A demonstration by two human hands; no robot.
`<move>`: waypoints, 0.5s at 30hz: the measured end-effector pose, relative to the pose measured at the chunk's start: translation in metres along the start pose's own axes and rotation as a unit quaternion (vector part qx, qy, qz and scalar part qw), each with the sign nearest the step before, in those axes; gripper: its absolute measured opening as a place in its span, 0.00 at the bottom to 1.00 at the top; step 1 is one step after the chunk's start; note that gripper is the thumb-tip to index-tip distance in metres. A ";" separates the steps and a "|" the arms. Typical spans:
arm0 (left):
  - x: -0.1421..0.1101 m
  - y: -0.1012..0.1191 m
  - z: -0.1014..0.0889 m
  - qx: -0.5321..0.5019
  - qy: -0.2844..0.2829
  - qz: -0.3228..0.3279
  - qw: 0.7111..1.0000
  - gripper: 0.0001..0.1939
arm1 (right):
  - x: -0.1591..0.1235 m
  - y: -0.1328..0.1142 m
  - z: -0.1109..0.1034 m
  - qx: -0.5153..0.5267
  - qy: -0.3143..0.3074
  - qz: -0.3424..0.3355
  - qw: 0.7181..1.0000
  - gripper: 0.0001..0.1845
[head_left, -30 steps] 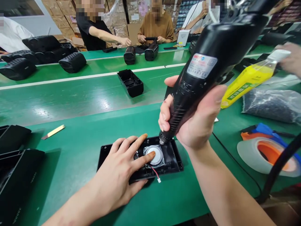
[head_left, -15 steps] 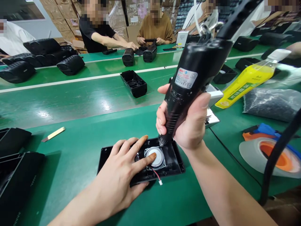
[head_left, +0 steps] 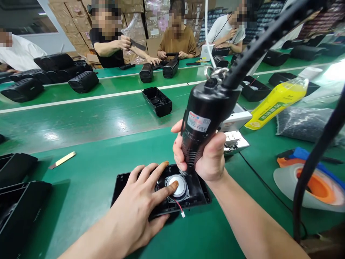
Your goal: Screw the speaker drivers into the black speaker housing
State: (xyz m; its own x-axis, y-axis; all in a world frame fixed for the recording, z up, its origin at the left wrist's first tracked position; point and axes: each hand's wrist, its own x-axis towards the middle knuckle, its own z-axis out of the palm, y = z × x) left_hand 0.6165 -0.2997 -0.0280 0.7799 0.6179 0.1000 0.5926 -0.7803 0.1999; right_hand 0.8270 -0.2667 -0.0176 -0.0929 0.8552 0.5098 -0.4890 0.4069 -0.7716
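My right hand (head_left: 212, 158) is wrapped round a black electric screwdriver (head_left: 207, 104), which points down and leans, its cable rising from the top. The screwdriver's lower end is at the far side of a round speaker driver (head_left: 181, 184); its tip and any screw are hidden. The driver sits in a black plastic speaker housing (head_left: 198, 196), and a red and white lead with a white plug (head_left: 183, 214) hangs over the near edge. My left hand (head_left: 145, 194) lies across the housing's left half with fingers spread, index fingertip on the driver, thumb by the near edge.
Black housings (head_left: 24, 201) stand at the left, near a small cream-handled blade (head_left: 61, 160). To the right are a yellow bottle (head_left: 280, 99), a tape roll (head_left: 285, 183) and a white device (head_left: 237, 140). Another housing (head_left: 159, 102) sits ahead. Co-workers (head_left: 107, 46) sit across the bench.
The screwdriver now stands more upright and sits lower in view, with my right hand shifted left and down. My left hand stays on the housing. A co-worker opposite has raised one hand holding a dark strip.
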 end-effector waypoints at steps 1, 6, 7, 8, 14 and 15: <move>0.000 0.000 0.000 0.000 -0.001 -0.003 1.000 0.29 | 0.000 0.000 0.000 0.001 0.000 0.001 1.000 0.35; 0.000 0.000 0.003 -0.004 -0.015 0.002 1.000 0.31 | -0.002 -0.001 0.000 0.005 -0.006 0.012 1.000 0.32; 0.000 0.000 0.005 -0.006 -0.006 -0.006 1.000 0.31 | -0.002 0.000 0.000 0.007 -0.005 0.014 1.000 0.33; 0.000 0.000 0.007 -0.009 0.004 -0.014 1.000 0.30 | -0.002 0.000 0.001 0.008 -0.004 0.015 1.000 0.33; -0.002 -0.010 0.018 0.050 0.038 0.046 0.997 0.42 | -0.003 -0.017 0.004 -0.007 0.006 0.001 1.000 0.34; -0.004 -0.013 0.019 0.075 0.042 0.067 0.994 0.45 | -0.003 -0.028 0.003 -0.016 0.025 -0.012 0.999 0.33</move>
State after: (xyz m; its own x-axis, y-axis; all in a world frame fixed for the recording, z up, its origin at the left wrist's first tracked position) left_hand 0.6097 -0.2941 -0.0496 0.8378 0.5090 0.1976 0.5134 -0.8576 0.0325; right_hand 0.8382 -0.2819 0.0040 -0.0377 0.8601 0.5087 -0.4621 0.4364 -0.7720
